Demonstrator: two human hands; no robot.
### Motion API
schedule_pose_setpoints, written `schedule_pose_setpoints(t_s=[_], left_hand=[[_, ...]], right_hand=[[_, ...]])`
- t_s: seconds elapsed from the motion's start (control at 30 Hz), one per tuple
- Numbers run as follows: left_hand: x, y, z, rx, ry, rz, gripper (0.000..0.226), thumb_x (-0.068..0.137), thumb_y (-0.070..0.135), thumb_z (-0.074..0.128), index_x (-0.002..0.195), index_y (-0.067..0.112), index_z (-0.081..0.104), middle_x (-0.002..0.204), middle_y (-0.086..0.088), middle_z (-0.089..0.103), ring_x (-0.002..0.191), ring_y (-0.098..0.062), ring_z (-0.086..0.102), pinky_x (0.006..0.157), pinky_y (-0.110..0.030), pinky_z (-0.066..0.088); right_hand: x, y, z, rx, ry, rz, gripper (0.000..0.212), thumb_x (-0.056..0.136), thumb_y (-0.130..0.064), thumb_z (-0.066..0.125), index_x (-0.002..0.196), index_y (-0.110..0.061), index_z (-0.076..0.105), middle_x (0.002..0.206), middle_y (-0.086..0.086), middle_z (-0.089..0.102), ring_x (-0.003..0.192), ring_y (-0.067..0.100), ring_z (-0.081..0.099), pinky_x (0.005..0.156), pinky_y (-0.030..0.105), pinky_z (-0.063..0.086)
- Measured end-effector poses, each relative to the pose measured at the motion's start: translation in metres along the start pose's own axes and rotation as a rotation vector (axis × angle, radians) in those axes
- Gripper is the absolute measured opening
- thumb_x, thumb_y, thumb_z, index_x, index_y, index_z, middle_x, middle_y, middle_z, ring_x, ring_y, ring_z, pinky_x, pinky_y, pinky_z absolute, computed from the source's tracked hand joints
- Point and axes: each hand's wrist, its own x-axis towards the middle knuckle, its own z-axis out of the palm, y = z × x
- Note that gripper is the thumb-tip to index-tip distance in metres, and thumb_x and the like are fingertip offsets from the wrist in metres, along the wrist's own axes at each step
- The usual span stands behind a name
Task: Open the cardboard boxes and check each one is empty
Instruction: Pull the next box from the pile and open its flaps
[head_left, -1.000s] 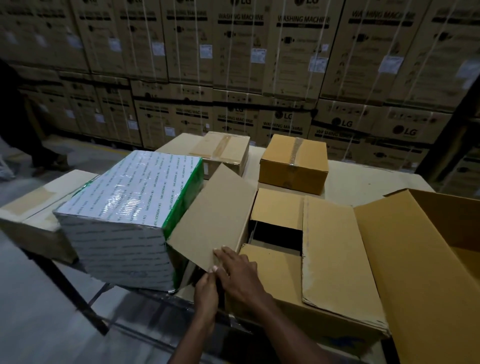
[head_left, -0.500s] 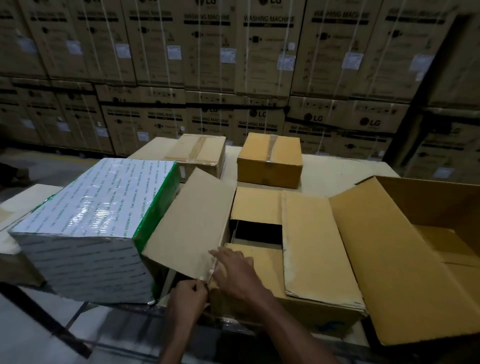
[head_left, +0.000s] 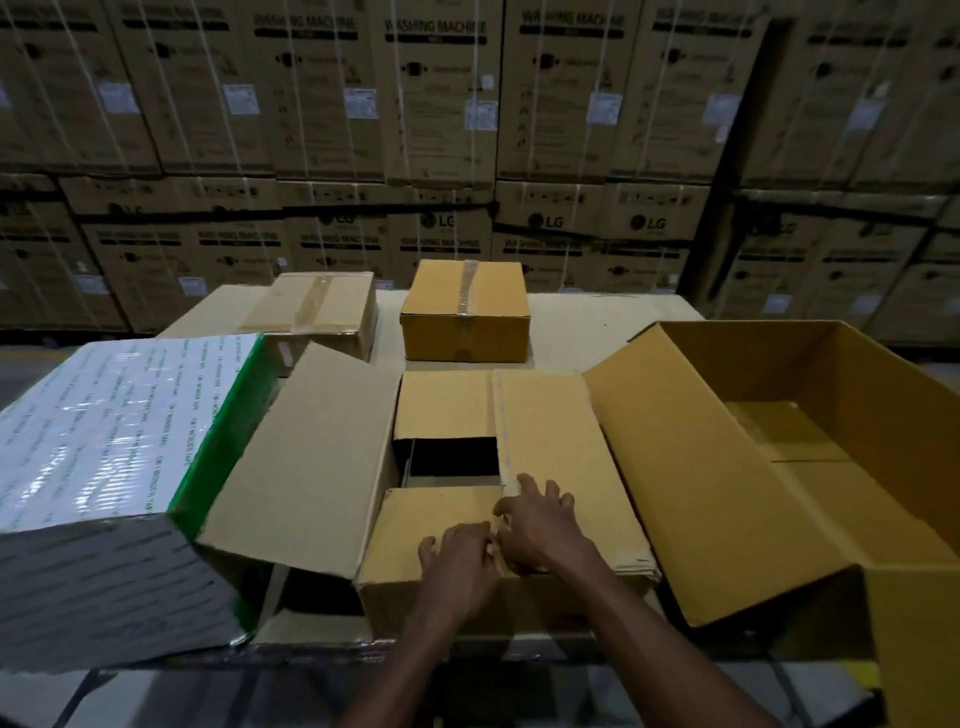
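Stacked cartons (head_left: 441, 104) printed "LG WASHING MACHINE", both hands' fingers (head_left: 540, 491) relaxed on half-open box (head_left: 441, 545) flaps

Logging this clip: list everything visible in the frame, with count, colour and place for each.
Half-open box: 1, tan cardboard, centre front of the table; left flap raised, right flap down, dark gap between end flaps.
Open box: 1, yellow-brown, right; no contents visible inside.
Taped boxes: 2, brown, far side of the table, one left, one right.
Wrapped box: 1, white printed film with green edge, left.
Table: 1, pale top.
Washing-machine cartons: many, brown, stacked as a wall behind.
Left hand: on the near end flap.
Right hand: fingers spread at the right flap's edge.
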Motion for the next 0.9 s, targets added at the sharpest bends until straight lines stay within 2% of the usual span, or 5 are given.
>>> schedule_pose_setpoints(t_s=[0.17,0.37,0.47,0.63,0.9], left_hand=[[0.001,0.006,0.014,0.036,-0.005,-0.003,0.018,0.103,0.024,0.048,0.114,0.034,0.058,0.133,0.009,0.058,0.137,-0.010,0.041,0.123,-0.054,0.011],[0.010,0.041,-0.001,-0.432,0.110,0.159,0.020,0.106,0.019,0.046,0.115,0.035,0.056,0.100,0.010,0.067,0.089,-0.002,0.064,0.084,-0.024,0.055],[0.020,0.076,-0.006,-0.662,0.056,0.236,0.036,0.106,0.014,0.046,0.137,0.032,0.053,0.117,0.014,0.067,0.102,0.004,0.064,0.080,-0.013,0.051],[0.038,0.123,0.012,-0.804,-0.179,0.327,0.052,0.101,0.044,0.047,0.152,0.045,0.039,0.138,0.018,0.061,0.122,-0.010,0.061,0.086,-0.028,0.049],[0.031,0.128,0.044,-0.484,-0.299,0.418,0.053,0.105,0.054,0.042,0.155,0.042,0.036,0.148,0.009,0.053,0.128,-0.005,0.051,0.102,-0.030,0.046]], right_hand=[[-0.010,-0.001,-0.005,0.019,0.046,-0.019,0.038,0.090,-0.031,0.062,0.128,-0.025,0.063,0.156,0.006,0.034,0.124,0.035,0.044,0.103,0.046,0.037],[-0.030,0.001,-0.061,0.233,0.240,0.012,0.035,0.089,-0.030,0.058,0.122,-0.022,0.066,0.147,-0.002,0.043,0.115,0.026,0.053,0.093,0.039,0.049],[-0.043,0.013,-0.096,0.344,0.345,0.102,0.043,0.087,-0.023,0.060,0.129,-0.020,0.065,0.137,-0.005,0.054,0.112,0.023,0.060,0.092,0.040,0.053],[-0.065,0.055,-0.132,0.339,0.525,0.294,0.030,0.091,-0.027,0.058,0.118,-0.023,0.070,0.115,0.000,0.069,0.091,0.023,0.065,0.078,0.037,0.055],[-0.077,0.145,-0.113,0.105,0.484,0.642,0.049,0.095,-0.054,0.055,0.132,-0.022,0.064,0.155,0.009,0.035,0.136,0.037,0.035,0.108,0.053,0.029]])
